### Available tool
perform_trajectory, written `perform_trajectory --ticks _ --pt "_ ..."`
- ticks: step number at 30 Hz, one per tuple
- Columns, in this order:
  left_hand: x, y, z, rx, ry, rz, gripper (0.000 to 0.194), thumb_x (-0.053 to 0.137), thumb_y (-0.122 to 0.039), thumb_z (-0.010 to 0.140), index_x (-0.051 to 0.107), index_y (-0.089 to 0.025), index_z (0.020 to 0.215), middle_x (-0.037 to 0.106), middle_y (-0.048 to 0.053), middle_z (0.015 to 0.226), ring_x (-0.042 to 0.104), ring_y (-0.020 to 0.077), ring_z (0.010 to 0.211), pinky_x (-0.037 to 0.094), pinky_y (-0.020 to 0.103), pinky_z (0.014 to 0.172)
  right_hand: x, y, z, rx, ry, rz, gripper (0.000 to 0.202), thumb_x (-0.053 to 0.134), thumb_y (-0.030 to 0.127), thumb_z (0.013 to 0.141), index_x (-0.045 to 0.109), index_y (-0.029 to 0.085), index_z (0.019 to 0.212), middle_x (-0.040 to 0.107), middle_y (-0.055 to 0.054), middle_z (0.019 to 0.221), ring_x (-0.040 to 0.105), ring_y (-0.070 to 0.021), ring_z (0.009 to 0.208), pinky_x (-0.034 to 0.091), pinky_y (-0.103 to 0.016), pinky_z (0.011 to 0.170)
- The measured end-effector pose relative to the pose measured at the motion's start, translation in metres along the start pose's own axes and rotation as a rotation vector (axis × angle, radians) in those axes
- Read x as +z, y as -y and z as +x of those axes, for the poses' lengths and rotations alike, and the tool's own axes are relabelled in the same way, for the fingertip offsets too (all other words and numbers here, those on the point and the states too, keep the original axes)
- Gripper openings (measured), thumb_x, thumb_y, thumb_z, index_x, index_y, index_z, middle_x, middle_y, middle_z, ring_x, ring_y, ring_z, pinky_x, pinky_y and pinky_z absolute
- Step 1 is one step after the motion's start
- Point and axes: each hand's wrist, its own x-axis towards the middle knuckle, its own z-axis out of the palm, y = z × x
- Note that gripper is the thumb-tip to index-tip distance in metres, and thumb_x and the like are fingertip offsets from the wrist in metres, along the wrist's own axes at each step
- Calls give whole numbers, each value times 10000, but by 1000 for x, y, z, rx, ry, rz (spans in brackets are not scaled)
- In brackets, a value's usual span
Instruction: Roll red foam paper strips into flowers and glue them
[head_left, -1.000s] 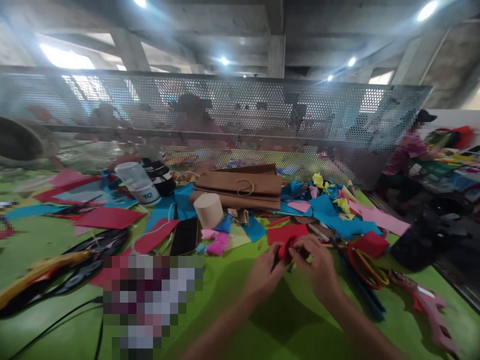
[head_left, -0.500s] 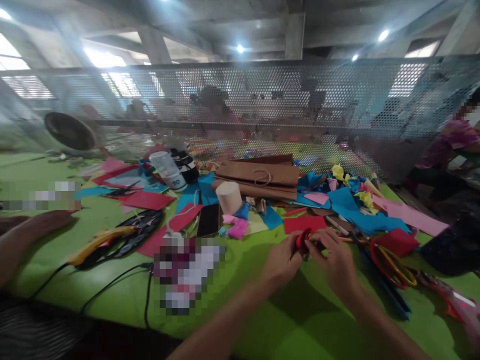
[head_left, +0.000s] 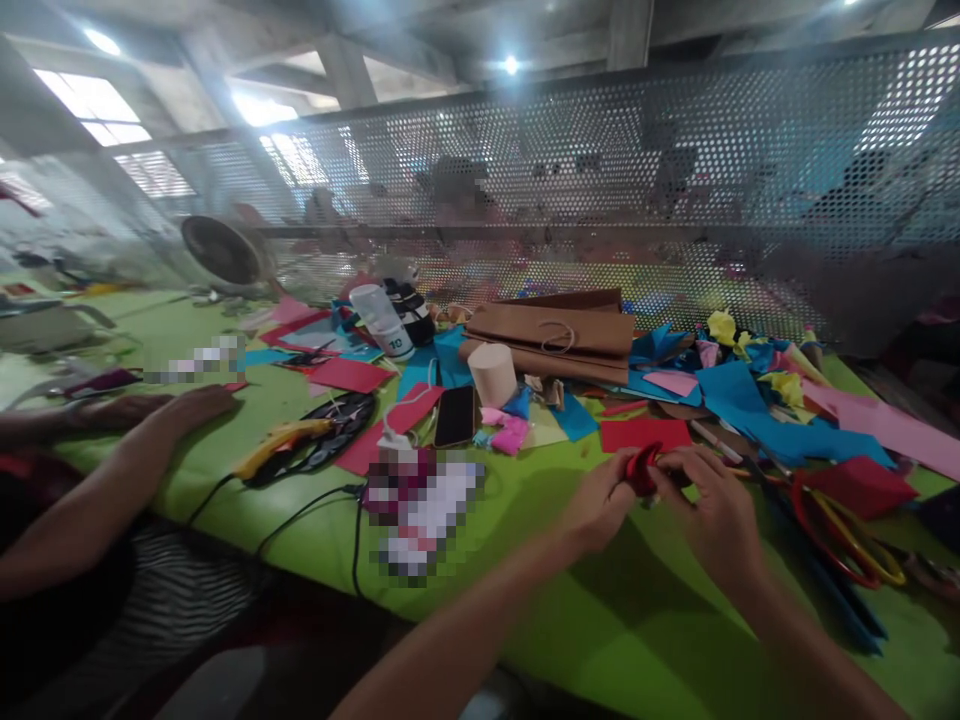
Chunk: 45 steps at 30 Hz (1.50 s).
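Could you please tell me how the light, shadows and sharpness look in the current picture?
Head view: ceiling lamp and windows glare; soft shadow on the green table beneath the hands; people behind the mesh indistinct; right edge dark and smeared; two patches pixelated; red piece too soft for fine detail.

We can pass over the worktop nearer us and right of the phone; behind it, the pale roll and brown bundle block us.
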Motion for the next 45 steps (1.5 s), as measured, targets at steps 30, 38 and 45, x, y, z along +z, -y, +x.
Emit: perform_trajectory --ticks 30,38,45 --pt "9 11 0 96 -60 194 507 516 -365 972 507 -174 1441 625 154 1395 571 296 1304 410 461 1167 8 0 -11 -31 68 -202 244 549 390 1069 716 225 1002 722 -59 920 689 -219 794 470 -357 716" --pt "4 17 7 -135 -11 -308 572 637 -386 888 563 -204 1425 682 49 1074 614 195 958 483 328 894 -6 0 -1 32 -53 55 141 688 404 997 721 274 1041 715 -26 937 634 -171 721 492 -313 666" --pt "-6 22 14 -230 129 -646 823 908 -289 608 635 -205 1380 695 76 1181 625 199 1012 454 290 875 -12 -27 10 358 140 512 435 731 473 942 697 336 1354 725 -56 1230 686 -215 948 571 -348 789"
